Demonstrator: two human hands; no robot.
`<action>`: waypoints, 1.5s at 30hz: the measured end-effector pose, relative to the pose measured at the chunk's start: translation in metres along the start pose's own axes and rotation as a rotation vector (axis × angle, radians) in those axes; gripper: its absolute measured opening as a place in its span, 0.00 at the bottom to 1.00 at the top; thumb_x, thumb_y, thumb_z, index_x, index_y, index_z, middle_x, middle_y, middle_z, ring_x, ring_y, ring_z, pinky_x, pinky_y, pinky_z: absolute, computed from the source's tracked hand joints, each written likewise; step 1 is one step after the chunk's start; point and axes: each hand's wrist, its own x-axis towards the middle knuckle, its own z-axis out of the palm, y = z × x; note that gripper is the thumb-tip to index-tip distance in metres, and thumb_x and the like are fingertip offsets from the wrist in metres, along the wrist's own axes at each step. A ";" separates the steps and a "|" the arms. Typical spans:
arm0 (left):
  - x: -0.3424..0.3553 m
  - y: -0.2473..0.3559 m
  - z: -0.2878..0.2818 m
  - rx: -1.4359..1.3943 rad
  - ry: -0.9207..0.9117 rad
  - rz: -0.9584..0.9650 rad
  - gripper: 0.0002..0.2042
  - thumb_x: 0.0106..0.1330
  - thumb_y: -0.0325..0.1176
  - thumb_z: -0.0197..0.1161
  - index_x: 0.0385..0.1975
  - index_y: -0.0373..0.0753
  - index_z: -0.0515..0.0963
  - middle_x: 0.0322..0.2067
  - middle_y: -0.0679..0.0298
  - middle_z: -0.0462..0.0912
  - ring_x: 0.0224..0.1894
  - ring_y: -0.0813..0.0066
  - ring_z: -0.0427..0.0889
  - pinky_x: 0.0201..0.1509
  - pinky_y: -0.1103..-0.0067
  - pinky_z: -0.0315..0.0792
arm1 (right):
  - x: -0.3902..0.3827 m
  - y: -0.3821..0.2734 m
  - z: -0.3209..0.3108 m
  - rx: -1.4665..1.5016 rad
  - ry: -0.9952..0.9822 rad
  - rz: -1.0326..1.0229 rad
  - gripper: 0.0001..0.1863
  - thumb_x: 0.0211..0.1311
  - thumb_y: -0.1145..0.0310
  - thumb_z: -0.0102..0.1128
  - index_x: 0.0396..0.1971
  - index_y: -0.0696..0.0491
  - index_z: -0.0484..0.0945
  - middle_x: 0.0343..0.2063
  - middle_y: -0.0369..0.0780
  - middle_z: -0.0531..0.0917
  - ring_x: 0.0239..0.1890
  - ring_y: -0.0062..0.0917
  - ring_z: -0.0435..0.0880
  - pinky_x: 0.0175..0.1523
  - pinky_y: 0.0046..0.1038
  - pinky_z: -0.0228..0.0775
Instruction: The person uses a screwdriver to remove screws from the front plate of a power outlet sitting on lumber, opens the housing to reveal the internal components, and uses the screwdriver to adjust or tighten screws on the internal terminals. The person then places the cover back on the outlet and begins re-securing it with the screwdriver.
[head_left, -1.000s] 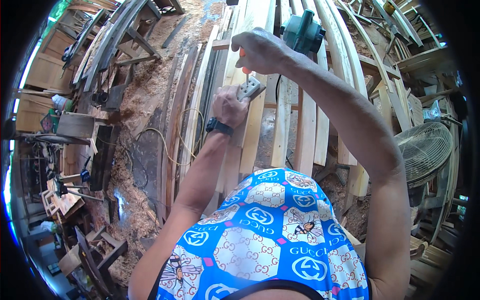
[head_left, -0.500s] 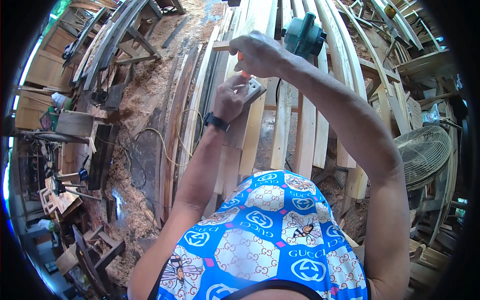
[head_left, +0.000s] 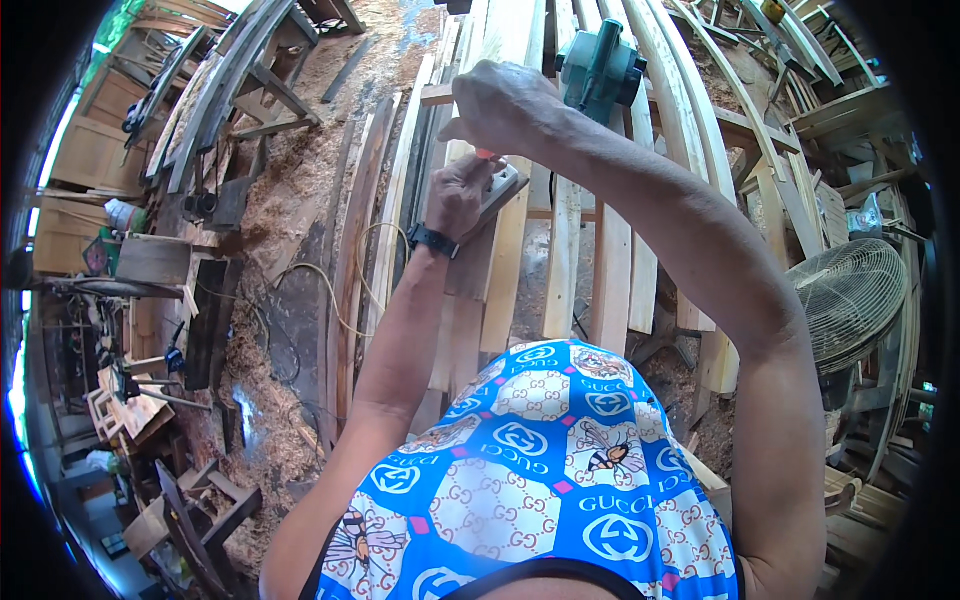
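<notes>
My right hand (head_left: 505, 108) is closed around an orange-handled screwdriver (head_left: 486, 154); its fingers hide most of the handle. Just below, my left hand (head_left: 455, 195), with a dark watch at the wrist, grips a pale power socket (head_left: 505, 183) with curled fingers near the screwdriver's lower end. The socket lies on a narrow wooden board (head_left: 485, 215), partly covered by my fingers; the screwdriver's tip is hidden. A green power planer (head_left: 588, 72) rests on the planks just beyond my right hand, to the right.
Long pale planks (head_left: 560, 275) run away from me. A yellow cable (head_left: 338, 318) loops at their left. A mesh fan (head_left: 845, 295) stands at the right. Wooden trestles (head_left: 285, 90) with timber stand at the far left, over a floor covered in shavings (head_left: 260, 360).
My right hand has shifted a little left over the screwdriver, covering more of it. My left fingers have crept up the socket toward the screwdriver's lower end, hiding more of the socket.
</notes>
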 end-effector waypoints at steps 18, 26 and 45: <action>-0.004 -0.001 -0.001 0.095 0.059 0.044 0.10 0.84 0.31 0.63 0.52 0.36 0.88 0.36 0.67 0.91 0.40 0.82 0.85 0.48 0.78 0.79 | 0.017 -0.025 0.007 -0.025 -0.121 0.154 0.11 0.74 0.64 0.62 0.42 0.50 0.93 0.44 0.43 0.95 0.48 0.34 0.95 0.50 0.40 0.89; 0.002 0.002 0.021 0.197 0.170 0.078 0.06 0.74 0.27 0.71 0.44 0.33 0.91 0.37 0.63 0.93 0.37 0.80 0.89 0.41 0.79 0.81 | 0.024 0.022 0.014 -0.093 -0.291 -0.305 0.14 0.54 0.71 0.73 0.41 0.55 0.90 0.38 0.43 0.90 0.47 0.36 0.91 0.53 0.40 0.83; 0.006 -0.009 0.011 0.182 0.091 0.144 0.07 0.77 0.23 0.64 0.43 0.34 0.90 0.34 0.63 0.92 0.36 0.77 0.86 0.40 0.74 0.76 | 0.032 0.011 0.017 0.013 -0.256 -0.149 0.13 0.64 0.57 0.69 0.40 0.48 0.94 0.42 0.42 0.94 0.45 0.39 0.94 0.47 0.42 0.87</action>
